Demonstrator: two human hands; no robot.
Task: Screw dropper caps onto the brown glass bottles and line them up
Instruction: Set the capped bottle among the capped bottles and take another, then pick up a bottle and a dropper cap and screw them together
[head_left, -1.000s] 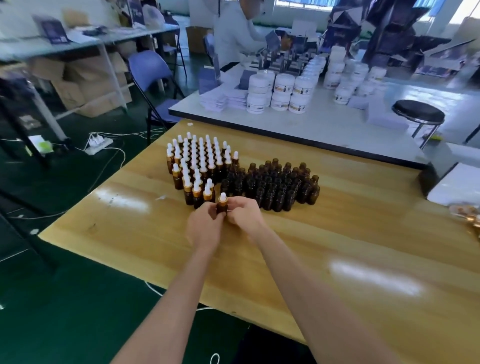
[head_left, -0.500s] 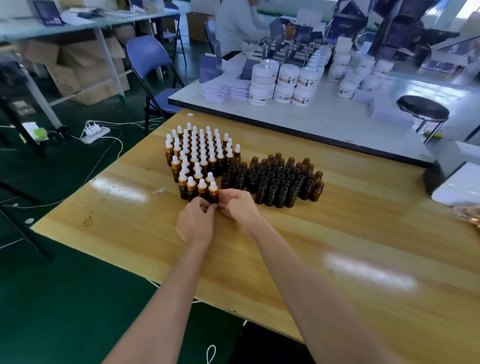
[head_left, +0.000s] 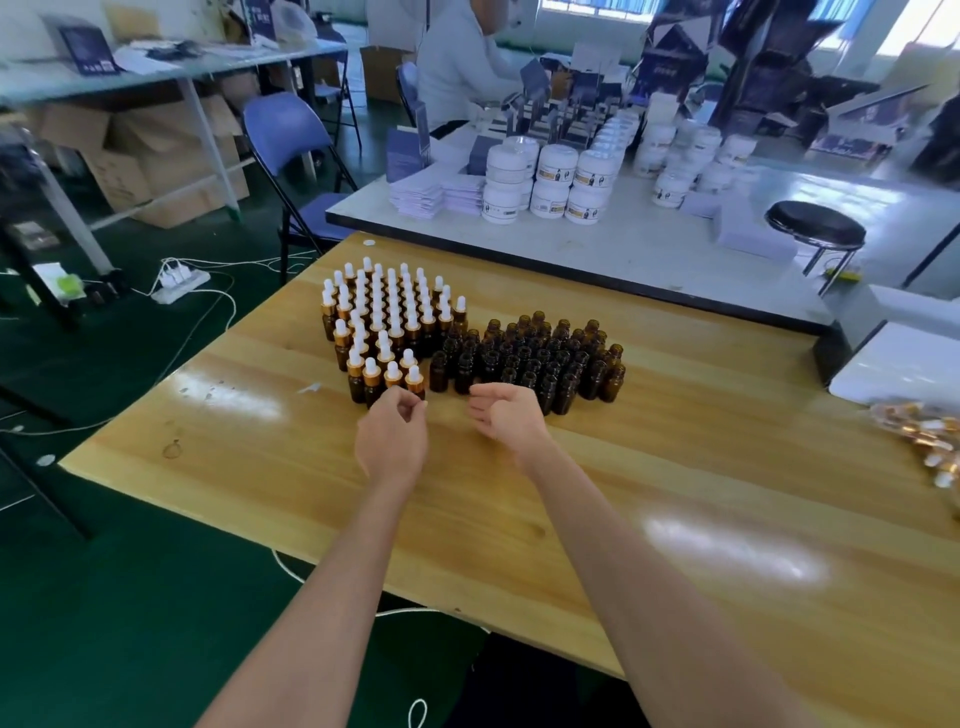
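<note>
Several brown glass bottles with white dropper caps (head_left: 387, 317) stand in rows on the wooden table (head_left: 675, 493). To their right is a cluster of uncapped brown bottles (head_left: 535, 358). My left hand (head_left: 392, 439) hovers just in front of the nearest capped bottle (head_left: 414, 379), its fingers loosely curled and holding nothing. Fingers apart and empty, my right hand (head_left: 506, 418) sits just in front of the uncapped cluster. A pile of loose dropper caps (head_left: 930, 441) lies at the table's right edge.
A white table (head_left: 649, 249) behind holds white jars (head_left: 550, 182) and stacked papers. A person sits at its far side. A blue folding chair (head_left: 291, 156), a black stool (head_left: 815, 228) and a power strip (head_left: 179, 280) with cables on the green floor surround the bench.
Both hands held a capped bottle, set it at the front of the capped rows, then let go and drew apart. The right hand moved to the right.
</note>
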